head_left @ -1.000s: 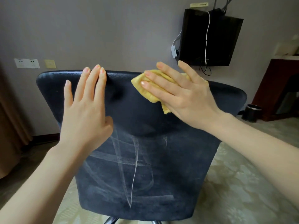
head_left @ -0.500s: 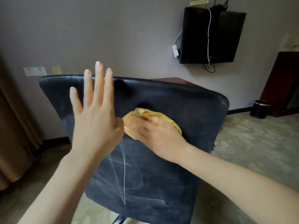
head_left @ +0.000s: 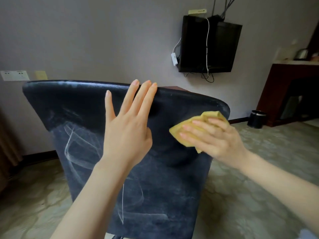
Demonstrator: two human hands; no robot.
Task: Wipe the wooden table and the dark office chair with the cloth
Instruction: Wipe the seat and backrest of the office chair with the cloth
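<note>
My left hand [head_left: 126, 133] lies flat on the back of the dark office chair [head_left: 96, 107], fingers straight and spread, tips at the top edge, holding nothing. My right hand [head_left: 214, 137] comes in from the right, palm down, fingers extended, pressing the yellow cloth [head_left: 207, 118] against the backrest near its right edge. Cloth is bunched under the fingers. White streaks cover the chair back. A corner of the wooden table [head_left: 174, 87] peeks over the chair top.

The yellow cloth [head_left: 198, 128] is now pressed near the office chair [head_left: 82, 107] back's right edge, moved from its centre.
</note>
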